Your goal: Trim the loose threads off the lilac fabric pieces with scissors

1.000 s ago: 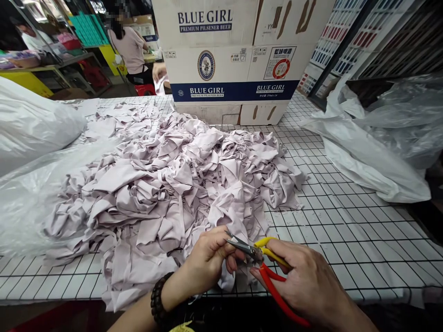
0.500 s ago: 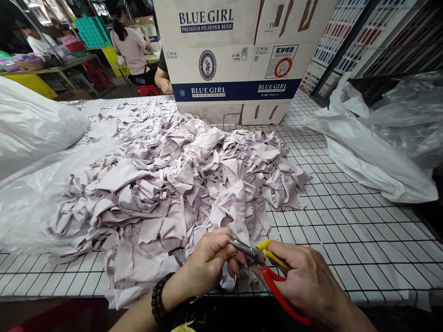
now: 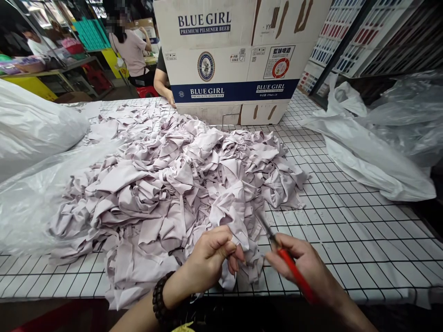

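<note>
A large heap of pale pinkish-grey fabric pieces (image 3: 176, 175) lies crumpled over the gridded table. At its near edge my left hand (image 3: 214, 253), with a dark bead bracelet on the wrist, is closed in a pinch on a piece of fabric (image 3: 227, 280), part of which hangs below the fingers. Just to the right, my right hand (image 3: 308, 267) grips scissors (image 3: 290, 267) with a red handle. Their blades point up and left, blurred by motion and apart from the left hand. The yellow handle is hidden now.
A tall "Blue Girl" carton (image 3: 224, 60) stands at the table's back, with another person's hand (image 3: 169, 97) beside it. White plastic bags (image 3: 377, 147) lie on the right, and a clear and white bag (image 3: 38, 129) on the left. Two people sit farther back.
My right hand has pulled the scissors away from my left fingers, slightly right, and turned the blades upward. My left hand stays almost in place. The other person's hand by the carton has moved down and right.
</note>
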Available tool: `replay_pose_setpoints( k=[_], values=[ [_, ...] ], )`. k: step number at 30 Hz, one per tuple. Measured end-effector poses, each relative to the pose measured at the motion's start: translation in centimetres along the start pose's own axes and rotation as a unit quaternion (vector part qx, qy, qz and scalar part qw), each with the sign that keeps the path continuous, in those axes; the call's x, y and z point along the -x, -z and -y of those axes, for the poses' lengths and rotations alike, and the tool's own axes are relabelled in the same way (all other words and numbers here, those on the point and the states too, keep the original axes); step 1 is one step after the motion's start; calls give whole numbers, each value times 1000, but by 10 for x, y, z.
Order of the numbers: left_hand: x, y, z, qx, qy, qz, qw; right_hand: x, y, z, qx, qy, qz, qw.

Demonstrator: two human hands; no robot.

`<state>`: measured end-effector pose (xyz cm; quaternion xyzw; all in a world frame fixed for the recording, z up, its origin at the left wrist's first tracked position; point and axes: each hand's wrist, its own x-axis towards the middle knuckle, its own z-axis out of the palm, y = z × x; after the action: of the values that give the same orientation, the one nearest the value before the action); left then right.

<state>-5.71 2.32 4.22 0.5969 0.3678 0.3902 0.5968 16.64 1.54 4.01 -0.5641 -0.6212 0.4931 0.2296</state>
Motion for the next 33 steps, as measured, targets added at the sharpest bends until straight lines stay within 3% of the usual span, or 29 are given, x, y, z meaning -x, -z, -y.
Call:
replay_pose_setpoints(
  k=[3,5,8,11,14,16,18,19,21,23,24,28,30,33],
  values=[
    [-1,-1,0,3,-8,-3,1000,-3,0,-6,-147,-22,34,988],
    [-1,-1,1,13,-4,-4,1000,-4,-3,-8,-164,-18,46,985],
    [2,-2,3,-12,-5,16,1000,-11,-13,-14,-127,-39,5,991],
    [11,-4,8,-121,-3,104,987,-26,-24,-27,-80,-70,-75,991],
    [24,-2,12,-244,19,206,947,-43,-37,-38,-60,-76,-122,988],
    [31,6,8,-302,28,236,923,-50,-43,-42,-66,-62,-127,988],
    [29,19,-3,-333,32,223,916,-52,-45,-43,-85,-36,-123,988],
    [22,26,-10,-348,31,189,918,-52,-44,-44,-97,-23,-122,988],
    [-3,40,-21,-405,14,69,912,-48,-41,-44,-118,1,-124,985],
    [-41,50,-27,-487,-24,-44,872,-43,-36,-44,-134,18,-129,982],
    [-63,52,-27,-514,-38,-54,855,-40,-34,-44,-140,24,-133,981],
    [-127,52,-17,-499,-15,96,861,-29,-24,-47,-163,50,-169,971],
    [-135,53,-12,-472,5,137,871,-25,-17,-51,-175,58,-202,962],
    [-123,58,-6,-434,41,167,885,-23,-2,-56,-197,63,-260,943]
  ],
)
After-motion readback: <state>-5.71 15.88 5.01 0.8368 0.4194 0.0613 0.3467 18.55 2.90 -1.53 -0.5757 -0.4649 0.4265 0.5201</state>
